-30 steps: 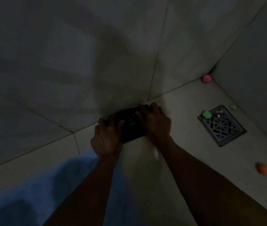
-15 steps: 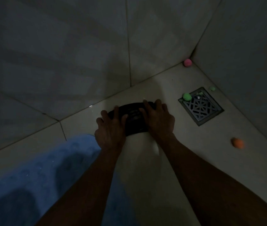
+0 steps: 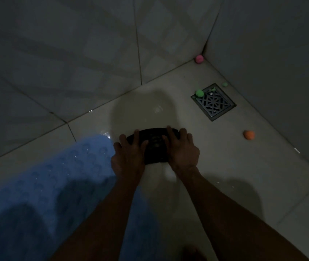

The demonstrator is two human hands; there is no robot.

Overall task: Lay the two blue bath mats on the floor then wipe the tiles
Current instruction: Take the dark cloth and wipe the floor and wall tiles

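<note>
A dark folded cloth (image 3: 154, 146) lies flat on the pale floor tiles (image 3: 225, 157) in a dim bathroom corner. My left hand (image 3: 129, 157) presses on its left side and my right hand (image 3: 182, 149) presses on its right side, fingers spread over the cloth. A blue bath mat (image 3: 46, 185) with round bumps lies flat on the floor at the lower left, its near end under my left forearm. Only one mat is in view. The tile just beyond the cloth shines wet.
A square metal floor drain (image 3: 214, 102) sits at the right near the corner. Small balls lie around it: pink (image 3: 199, 59) in the corner, green (image 3: 199, 93) on the drain's edge, a tiny green one (image 3: 225, 84), orange (image 3: 248, 134). Tiled walls (image 3: 93, 53) rise behind and on the right.
Both hands have drawn the dark cloth back toward me, away from the wall's base. A wet patch shows where it was. More of the blue mat is in view.
</note>
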